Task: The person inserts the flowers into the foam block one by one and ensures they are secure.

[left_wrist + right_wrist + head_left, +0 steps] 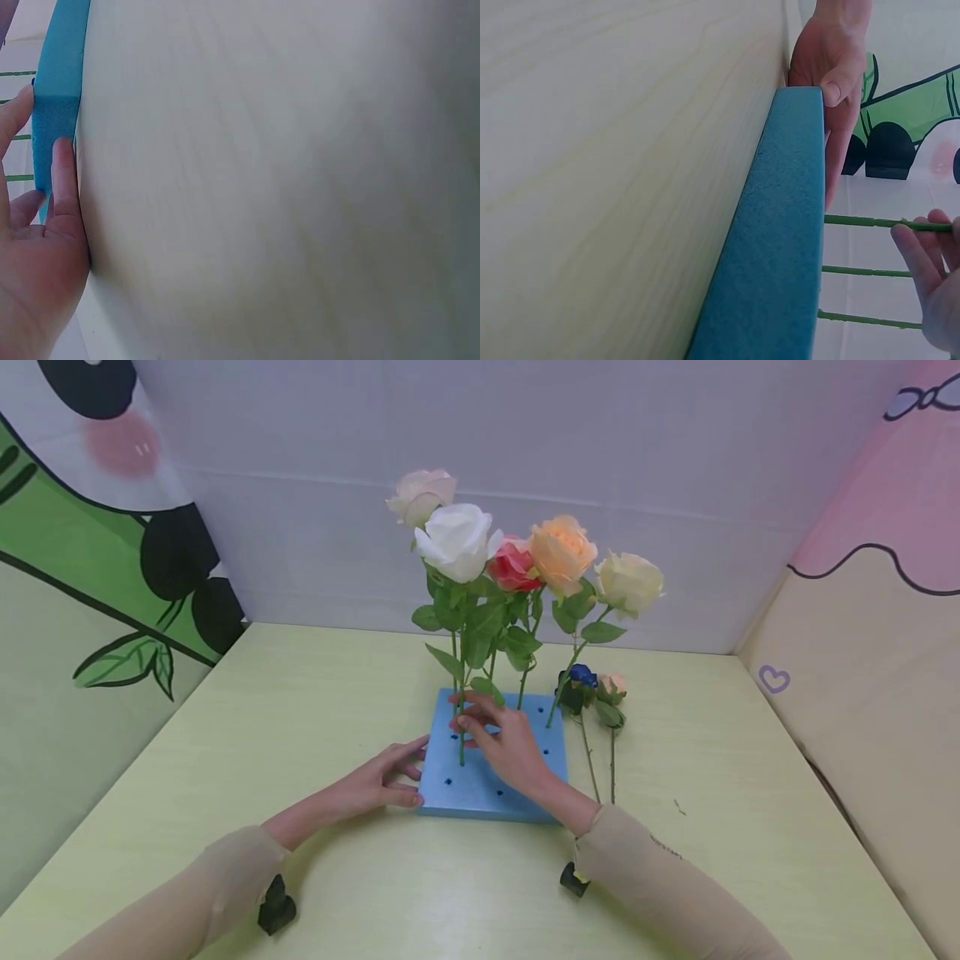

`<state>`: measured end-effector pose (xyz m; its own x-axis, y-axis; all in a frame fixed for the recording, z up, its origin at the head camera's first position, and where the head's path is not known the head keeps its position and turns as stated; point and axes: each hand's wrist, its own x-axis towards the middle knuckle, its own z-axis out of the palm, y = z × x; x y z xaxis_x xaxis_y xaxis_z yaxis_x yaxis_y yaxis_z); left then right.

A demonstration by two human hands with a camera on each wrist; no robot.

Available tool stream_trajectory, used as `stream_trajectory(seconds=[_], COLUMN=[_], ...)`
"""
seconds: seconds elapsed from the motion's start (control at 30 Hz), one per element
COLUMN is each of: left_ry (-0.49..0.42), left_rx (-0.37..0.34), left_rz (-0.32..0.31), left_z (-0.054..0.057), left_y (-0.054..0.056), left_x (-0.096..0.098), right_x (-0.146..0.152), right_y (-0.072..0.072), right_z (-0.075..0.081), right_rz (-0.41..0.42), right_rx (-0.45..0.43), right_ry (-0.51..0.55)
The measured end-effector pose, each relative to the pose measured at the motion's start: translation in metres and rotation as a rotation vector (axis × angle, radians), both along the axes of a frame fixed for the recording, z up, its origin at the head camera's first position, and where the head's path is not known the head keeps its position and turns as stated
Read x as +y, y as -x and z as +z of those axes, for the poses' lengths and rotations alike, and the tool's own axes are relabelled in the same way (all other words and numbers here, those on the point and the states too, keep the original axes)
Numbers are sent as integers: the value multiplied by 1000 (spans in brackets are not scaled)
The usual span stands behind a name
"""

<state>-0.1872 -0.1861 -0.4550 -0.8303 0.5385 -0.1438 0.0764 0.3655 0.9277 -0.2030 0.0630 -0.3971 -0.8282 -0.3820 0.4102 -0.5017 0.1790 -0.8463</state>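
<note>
A blue foam block (pixel 472 800) with small holes lies on the table, several artificial roses standing in it. My right hand (pixel 512 750) pinches the green stem (pixel 866 221) of the white rose (pixel 456 545) low down, above the block's left part. The stem's lower end meets the block's top. Against the block's left side rests my left hand (pixel 378 783), its fingers extended along the side and the thumb at the near corner. In the left wrist view, the left hand (pixel 45 259) touches the block's edge (pixel 61 67).
Behind and right of the white rose stand a pale pink rose (pixel 422 496), a red rose (pixel 513 565), an orange rose (pixel 562 553) and a cream rose (pixel 630 582). A blue rose (pixel 581 676) and a small peach rose (pixel 612 685) lie right of the block.
</note>
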Motion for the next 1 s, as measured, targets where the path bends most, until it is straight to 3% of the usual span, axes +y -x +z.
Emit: stream_trajectory(seconds=[0.67,1.0], left_ry=[22,18], left_rx=[3,4], left_rz=[7,8], left_z=[2,2], left_y=[0,-1], left_x=[0,1], right_x=[2,3], right_y=[2,3], right_z=[-3,-2], right_rz=[-26,-34], right_rx=[85,79], right_ry=[-37,-50])
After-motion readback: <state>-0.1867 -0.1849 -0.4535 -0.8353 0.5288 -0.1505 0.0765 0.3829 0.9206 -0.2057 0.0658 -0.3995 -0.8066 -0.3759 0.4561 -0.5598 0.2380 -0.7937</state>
